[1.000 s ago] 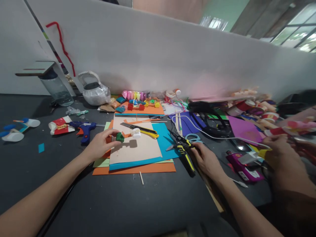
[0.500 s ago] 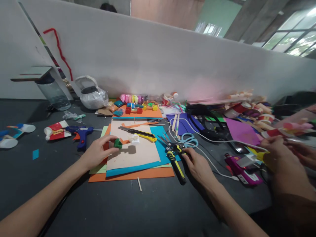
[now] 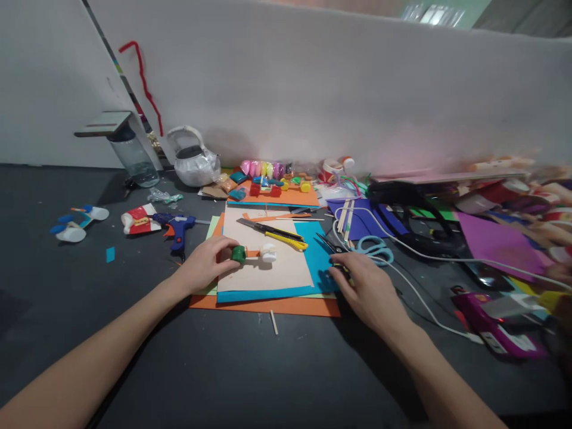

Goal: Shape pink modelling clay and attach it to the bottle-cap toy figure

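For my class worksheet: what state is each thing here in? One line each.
Small wheeled model: left grip holds its green end
Black-bladed hand tool: in right grip, opening unclear
Utility knife: lying down, blade apparently out
Glue gun: on its side, stick protruding
Light-blue scissors: lying down, opening unclear
Water bottle: partly filled, board on top
Kettle: upright, handle up

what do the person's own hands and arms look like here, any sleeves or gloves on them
Both the left hand and the right hand are bare, with no gloves and no rings to be seen. The left forearm and right forearm look slim and show no sleeve, watch, bracelet or marking as far as the picture's edge.
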`<state>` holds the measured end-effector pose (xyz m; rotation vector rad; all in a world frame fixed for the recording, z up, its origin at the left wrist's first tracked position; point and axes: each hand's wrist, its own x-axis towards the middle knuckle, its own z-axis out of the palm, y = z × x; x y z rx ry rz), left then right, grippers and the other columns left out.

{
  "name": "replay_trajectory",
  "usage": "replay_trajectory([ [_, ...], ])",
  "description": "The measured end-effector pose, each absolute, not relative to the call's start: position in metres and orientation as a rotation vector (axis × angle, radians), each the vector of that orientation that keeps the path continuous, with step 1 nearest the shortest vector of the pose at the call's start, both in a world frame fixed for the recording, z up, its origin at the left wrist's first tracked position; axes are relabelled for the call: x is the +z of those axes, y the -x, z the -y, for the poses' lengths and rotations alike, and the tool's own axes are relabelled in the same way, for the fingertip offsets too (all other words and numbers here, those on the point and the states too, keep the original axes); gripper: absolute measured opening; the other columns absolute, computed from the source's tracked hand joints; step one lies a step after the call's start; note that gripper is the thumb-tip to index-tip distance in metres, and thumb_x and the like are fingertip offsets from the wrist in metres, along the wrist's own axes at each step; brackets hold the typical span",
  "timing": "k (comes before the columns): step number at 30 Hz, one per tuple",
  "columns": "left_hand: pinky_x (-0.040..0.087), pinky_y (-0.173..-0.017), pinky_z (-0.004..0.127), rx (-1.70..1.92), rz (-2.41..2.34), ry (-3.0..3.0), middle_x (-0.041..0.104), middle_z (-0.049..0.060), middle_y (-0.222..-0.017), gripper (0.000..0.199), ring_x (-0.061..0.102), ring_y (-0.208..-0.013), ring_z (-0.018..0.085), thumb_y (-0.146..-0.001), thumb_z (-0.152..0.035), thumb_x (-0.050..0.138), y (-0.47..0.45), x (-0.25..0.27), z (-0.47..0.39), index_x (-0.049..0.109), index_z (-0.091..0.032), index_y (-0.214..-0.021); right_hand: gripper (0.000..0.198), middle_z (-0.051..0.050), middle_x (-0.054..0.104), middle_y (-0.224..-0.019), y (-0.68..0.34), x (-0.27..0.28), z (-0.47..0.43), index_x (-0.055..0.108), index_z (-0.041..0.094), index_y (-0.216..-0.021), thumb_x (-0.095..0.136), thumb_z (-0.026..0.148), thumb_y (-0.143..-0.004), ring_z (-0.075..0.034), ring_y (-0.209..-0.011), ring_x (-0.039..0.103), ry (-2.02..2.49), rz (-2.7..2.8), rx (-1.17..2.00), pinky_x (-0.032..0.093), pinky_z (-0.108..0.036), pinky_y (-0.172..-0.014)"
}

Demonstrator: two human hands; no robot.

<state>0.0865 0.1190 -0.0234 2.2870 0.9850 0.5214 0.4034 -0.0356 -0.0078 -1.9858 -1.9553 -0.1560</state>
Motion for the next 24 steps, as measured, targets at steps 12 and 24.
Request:
replay_trajectory([
  [12, 0.045, -0.094, 0.041, 0.519, -0.921, -2.374, 0.070, 0.007, -0.109, 0.029, 0.060, -0.104, 0.025, -0.087, -0.039, 0.066, -0.088, -0.030, -0.118, 0.066, -0.020, -0.110, 0.022, -0.011, 0.069, -0.103, -0.336, -0.020, -0.031, 0.063, 0.015, -0.108, 0.061, 0.030, -0.092, -0.026, -0.099, 0.061, 1.767, 2.252, 0.195, 0.047, -0.037, -0.085],
  [24, 0.045, -0.094, 0.041, 0.590, -0.824, -2.403, 0.069, 0.007, -0.107, 0.038, 0.059, -0.104, 0.024, -0.081, -0.040, 0.075, -0.087, -0.028, -0.111, 0.065, -0.019, -0.111, 0.021, -0.011, 0.068, -0.106, -0.345, -0.017, -0.025, 0.061, 0.018, -0.106, 0.060, 0.034, -0.093, -0.027, -0.101, 0.060, 1.639, 2.188, 0.274, 0.046, -0.040, -0.087],
])
